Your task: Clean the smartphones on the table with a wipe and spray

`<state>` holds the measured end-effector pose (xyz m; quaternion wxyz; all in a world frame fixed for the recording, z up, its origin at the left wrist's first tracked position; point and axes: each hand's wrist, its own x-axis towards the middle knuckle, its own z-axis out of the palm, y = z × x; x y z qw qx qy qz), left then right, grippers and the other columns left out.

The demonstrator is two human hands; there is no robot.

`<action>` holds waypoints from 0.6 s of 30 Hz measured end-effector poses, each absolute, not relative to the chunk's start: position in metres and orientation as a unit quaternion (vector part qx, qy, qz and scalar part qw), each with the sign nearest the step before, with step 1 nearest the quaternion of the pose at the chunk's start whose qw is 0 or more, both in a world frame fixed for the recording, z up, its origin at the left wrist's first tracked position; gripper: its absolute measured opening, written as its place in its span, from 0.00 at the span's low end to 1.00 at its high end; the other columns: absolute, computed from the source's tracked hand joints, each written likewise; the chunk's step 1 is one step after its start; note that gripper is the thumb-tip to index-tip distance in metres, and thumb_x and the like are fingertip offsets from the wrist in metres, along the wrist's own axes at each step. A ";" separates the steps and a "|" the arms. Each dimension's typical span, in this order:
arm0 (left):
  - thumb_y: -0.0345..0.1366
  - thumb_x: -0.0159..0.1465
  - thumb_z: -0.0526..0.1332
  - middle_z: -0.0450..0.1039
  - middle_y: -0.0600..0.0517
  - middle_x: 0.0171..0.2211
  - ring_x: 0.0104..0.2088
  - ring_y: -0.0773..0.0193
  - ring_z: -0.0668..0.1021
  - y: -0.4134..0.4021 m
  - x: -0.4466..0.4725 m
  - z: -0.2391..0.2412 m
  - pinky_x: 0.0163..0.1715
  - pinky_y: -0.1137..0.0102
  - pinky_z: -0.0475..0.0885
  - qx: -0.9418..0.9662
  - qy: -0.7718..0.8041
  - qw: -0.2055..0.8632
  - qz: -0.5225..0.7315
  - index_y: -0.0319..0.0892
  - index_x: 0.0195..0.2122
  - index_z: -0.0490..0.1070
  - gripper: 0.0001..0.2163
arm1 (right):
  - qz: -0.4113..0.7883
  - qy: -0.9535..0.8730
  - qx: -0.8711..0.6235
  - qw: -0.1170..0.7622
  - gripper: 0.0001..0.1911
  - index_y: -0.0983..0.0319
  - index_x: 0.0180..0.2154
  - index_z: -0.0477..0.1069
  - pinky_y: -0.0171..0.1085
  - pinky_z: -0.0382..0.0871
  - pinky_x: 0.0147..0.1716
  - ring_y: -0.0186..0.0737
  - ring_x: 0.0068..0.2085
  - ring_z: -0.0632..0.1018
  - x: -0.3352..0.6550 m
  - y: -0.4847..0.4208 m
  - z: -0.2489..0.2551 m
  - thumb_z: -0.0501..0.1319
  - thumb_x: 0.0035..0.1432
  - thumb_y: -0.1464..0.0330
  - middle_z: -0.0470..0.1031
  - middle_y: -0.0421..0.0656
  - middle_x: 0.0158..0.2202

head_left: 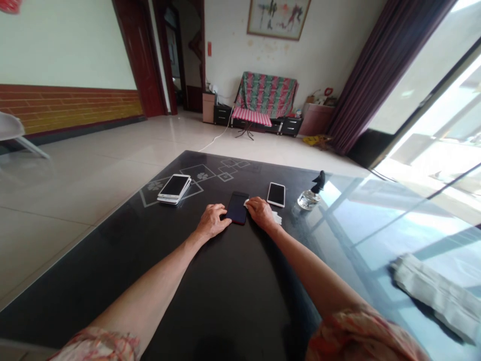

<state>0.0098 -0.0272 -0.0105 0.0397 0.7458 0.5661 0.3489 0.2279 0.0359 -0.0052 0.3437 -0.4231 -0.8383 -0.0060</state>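
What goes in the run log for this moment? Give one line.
left hand: steadies dark phone | right hand: presses white wipe at phone edge | nearby: white phone, phone stack, spray bottle | surface: black glass table

Two hands are seen on one table (233, 281): a left hand (212, 220) and a right hand (260, 212). One dark phone (237, 207) is counted between them, one white phone (276, 194) beside it, and one stack of phones (174, 188) farther left. One spray bottle (311, 194), one white cloth (277, 217) and one folded newspaper (436, 293) are also counted.
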 end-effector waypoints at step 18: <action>0.39 0.54 0.68 0.77 0.49 0.47 0.48 0.52 0.75 -0.027 0.009 -0.010 0.51 0.59 0.71 0.740 0.572 0.071 0.347 0.44 0.36 0.81 0.09 | 0.012 -0.855 -0.382 0.350 0.10 0.58 0.39 0.79 0.40 0.69 0.47 0.40 0.43 0.77 0.234 0.024 -0.005 0.58 0.62 0.71 0.78 0.45 0.43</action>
